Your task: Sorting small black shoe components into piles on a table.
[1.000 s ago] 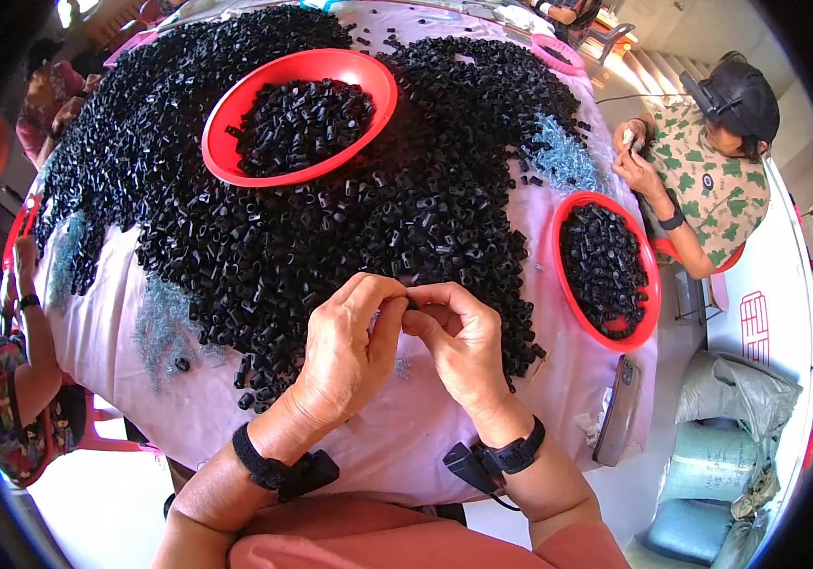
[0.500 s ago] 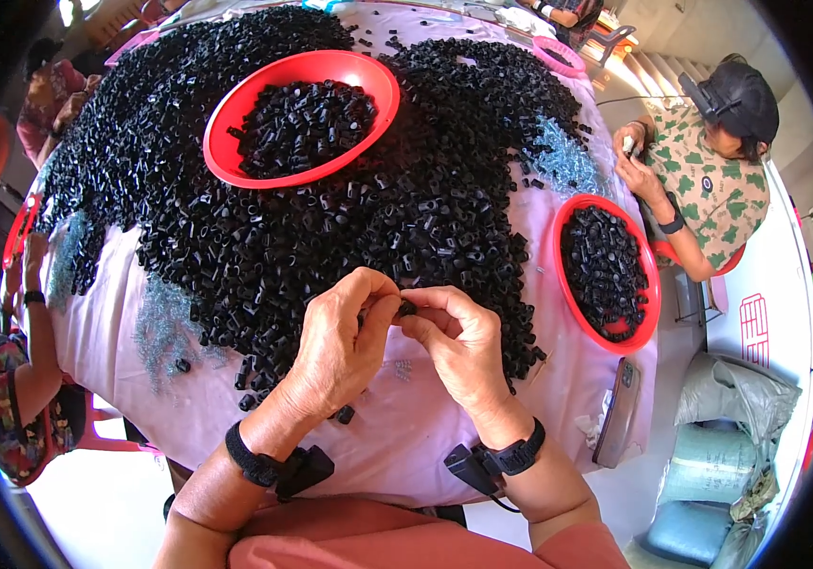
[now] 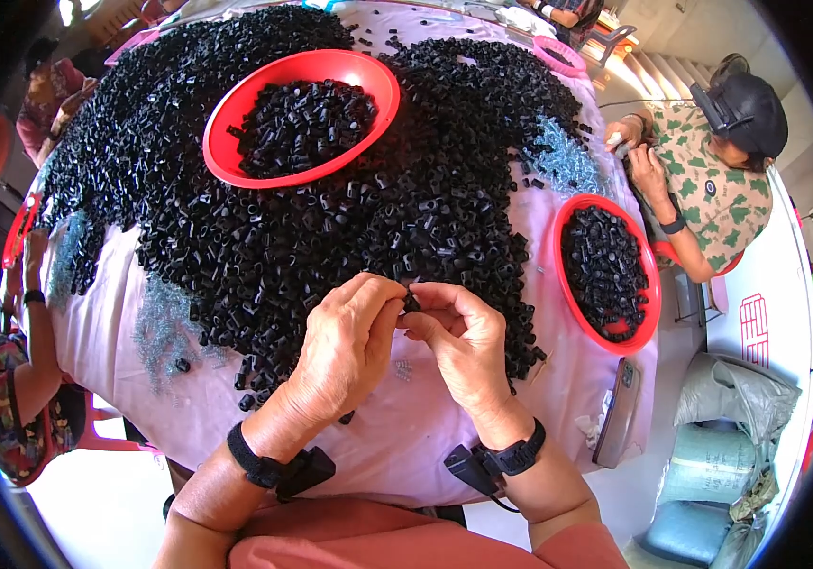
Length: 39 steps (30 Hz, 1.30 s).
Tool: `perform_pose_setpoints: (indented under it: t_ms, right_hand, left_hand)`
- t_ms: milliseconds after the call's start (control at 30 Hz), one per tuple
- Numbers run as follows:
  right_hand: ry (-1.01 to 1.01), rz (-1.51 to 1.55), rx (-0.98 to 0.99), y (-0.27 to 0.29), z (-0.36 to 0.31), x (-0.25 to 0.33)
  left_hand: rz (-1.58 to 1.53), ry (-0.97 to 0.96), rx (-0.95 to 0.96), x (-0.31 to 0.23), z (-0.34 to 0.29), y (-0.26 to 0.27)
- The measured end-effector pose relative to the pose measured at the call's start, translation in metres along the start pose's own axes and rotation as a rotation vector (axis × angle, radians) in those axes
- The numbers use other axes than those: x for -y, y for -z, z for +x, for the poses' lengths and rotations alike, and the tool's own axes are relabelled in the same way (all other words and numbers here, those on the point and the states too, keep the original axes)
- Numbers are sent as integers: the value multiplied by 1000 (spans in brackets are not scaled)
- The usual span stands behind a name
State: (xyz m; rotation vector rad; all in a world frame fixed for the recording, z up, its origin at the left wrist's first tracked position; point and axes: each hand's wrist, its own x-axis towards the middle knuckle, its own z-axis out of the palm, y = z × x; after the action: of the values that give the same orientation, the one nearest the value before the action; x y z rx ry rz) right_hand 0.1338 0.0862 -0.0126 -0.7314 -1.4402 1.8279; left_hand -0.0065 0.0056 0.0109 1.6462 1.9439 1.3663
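At the near edge of a large heap of small black plastic parts (image 3: pixel 330 228), my two hands meet fingertip to fingertip. A small black plastic part (image 3: pixel 412 302) shows between the fingers of my right hand (image 3: pixel 463 341), which are closed on it. My left hand (image 3: pixel 342 346) is pinched beside it, thumb and forefinger touching the same spot; its own fingers hide whatever else it may hold. A few tiny clear coil-like pieces (image 3: pixel 402 369) lie on the pink cloth (image 3: pixel 406 446) just below my hands.
A red bowl (image 3: pixel 385 100) of black parts rests on the heap. Another red basin (image 3: pixel 655 284) stands at right, above a phone (image 3: pixel 618 412). Pale wiry pieces (image 3: pixel 167 322) lie at left, more (image 3: pixel 566 161) at right. A co-worker (image 3: pixel 710 190) sits at right; others sit around the table.
My left hand has rolled slightly, its fingers closing over the pinch. My right hand has barely shifted. The co-worker at right has moved their hands apart.
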Motion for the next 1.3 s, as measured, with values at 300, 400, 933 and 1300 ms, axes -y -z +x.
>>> perform_pose_setpoints:
  t_ms: [300, 400, 933, 1300]
  right_hand:
    - [-2, 21, -47, 4, 5, -3]
    - [-21, 99, -77, 8, 6, -8]
    - [-38, 202, -56, 7, 6, -7]
    - [-85, 164, -47, 8, 4, -7]
  left_hand:
    - [41, -124, -31, 5, 3, 5]
    - [78, 12, -14, 6, 4, 12]
    - [413, -106, 175, 12, -6, 3]
    - [55, 74, 27, 4, 1, 12]
